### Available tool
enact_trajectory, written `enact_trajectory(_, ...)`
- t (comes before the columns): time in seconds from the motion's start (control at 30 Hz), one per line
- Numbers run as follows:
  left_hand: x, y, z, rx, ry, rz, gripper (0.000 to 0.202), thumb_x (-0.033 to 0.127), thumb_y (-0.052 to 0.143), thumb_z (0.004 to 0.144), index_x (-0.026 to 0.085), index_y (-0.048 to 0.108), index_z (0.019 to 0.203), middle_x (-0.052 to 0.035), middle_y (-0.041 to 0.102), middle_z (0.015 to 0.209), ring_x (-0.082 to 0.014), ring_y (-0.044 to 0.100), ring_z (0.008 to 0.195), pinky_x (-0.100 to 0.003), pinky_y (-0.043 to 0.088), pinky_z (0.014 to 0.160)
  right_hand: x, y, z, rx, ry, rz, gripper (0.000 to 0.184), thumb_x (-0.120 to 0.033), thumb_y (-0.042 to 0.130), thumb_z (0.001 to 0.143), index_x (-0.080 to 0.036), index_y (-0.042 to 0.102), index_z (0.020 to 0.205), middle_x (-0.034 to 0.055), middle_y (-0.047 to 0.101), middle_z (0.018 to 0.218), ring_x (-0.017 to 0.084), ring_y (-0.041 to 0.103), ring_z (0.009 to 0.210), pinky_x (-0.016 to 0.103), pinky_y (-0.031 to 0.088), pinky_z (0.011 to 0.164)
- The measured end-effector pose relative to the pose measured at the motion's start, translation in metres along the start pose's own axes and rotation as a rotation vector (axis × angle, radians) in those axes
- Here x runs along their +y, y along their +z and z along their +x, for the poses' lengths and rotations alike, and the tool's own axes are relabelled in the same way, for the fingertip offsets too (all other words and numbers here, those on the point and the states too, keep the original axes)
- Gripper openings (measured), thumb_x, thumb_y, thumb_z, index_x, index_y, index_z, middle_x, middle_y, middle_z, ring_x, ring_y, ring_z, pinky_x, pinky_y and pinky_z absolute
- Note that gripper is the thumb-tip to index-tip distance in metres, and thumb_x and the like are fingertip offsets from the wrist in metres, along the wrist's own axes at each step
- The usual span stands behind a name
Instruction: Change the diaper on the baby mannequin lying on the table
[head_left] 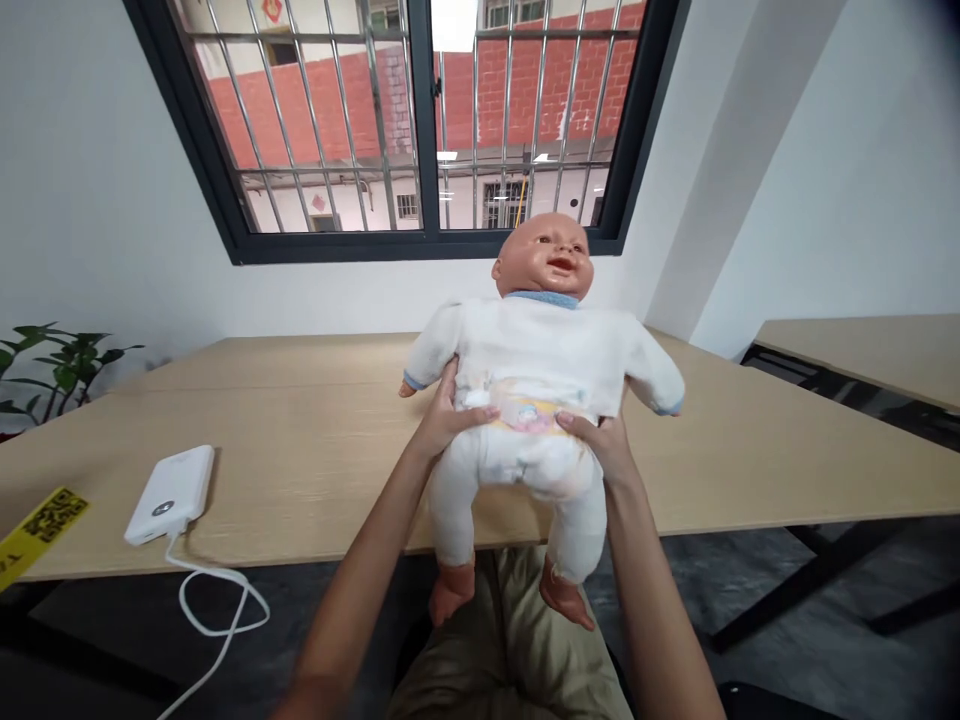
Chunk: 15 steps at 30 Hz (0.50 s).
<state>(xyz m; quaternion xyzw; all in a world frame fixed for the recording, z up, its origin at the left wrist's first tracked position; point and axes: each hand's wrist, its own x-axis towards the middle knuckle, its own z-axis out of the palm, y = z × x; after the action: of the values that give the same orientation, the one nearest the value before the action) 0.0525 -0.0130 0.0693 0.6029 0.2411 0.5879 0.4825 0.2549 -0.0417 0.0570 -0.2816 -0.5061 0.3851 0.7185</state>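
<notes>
A baby doll (536,350) in a white top and trousers with blue trim is held upright, facing me, over the near edge of the table. My left hand (450,412) grips the left side of its waist, thumb across the front. On the opposite side my right hand (606,440) grips the waist in the same way. Both sets of fingers are mostly hidden behind the doll's body. A printed patch in yellow and pink shows at its belly between my thumbs. Its bare feet hang above my lap, and its arms stick out sideways.
The wooden table (315,420) stretches out in front. A white power bank (172,492) with a white cable (225,632) lies at the left, near a yellow QR-code label (43,530). A leafy plant (64,370) stands far left. Behind is a barred window (427,245).
</notes>
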Motion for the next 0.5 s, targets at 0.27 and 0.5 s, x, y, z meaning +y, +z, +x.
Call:
enact_trajectory(0.27, 0.005, 0.027, -0.135, 0.036, -0.227, -0.066, 0.078, 0.029, 0.087, 0.056, 0.026, 0.053, 0.125, -0.004, 0.07, 0.11, -0.0234, 0.067, 0.1, -0.034, 0.059, 0.082, -0.016, -0.063, -0.111, -0.029, 0.296, -0.101, 0.098, -0.053, 0.088, 0.051, -0.02, 0.05, 0.135, 0.0149, 0.065, 0.123, 0.036, 0.063, 0.11, 0.045, 0.056, 0.088)
enact_trajectory(0.5, 0.013, 0.041, -0.198, -0.144, -0.351, 0.331, 0.036, 0.037, 0.08, 0.063, 0.023, 0.074, 0.095, -0.0009, 0.073, 0.072, -0.0188, 0.066, 0.064, -0.026, 0.057, 0.056, -0.018, -0.099, -0.185, 0.121, 0.157, -0.425, 0.093, -0.061, 0.072, 0.063, -0.041, 0.035, 0.146, -0.0016, 0.044, 0.148, 0.035, 0.039, 0.138, 0.052, 0.051, 0.099)
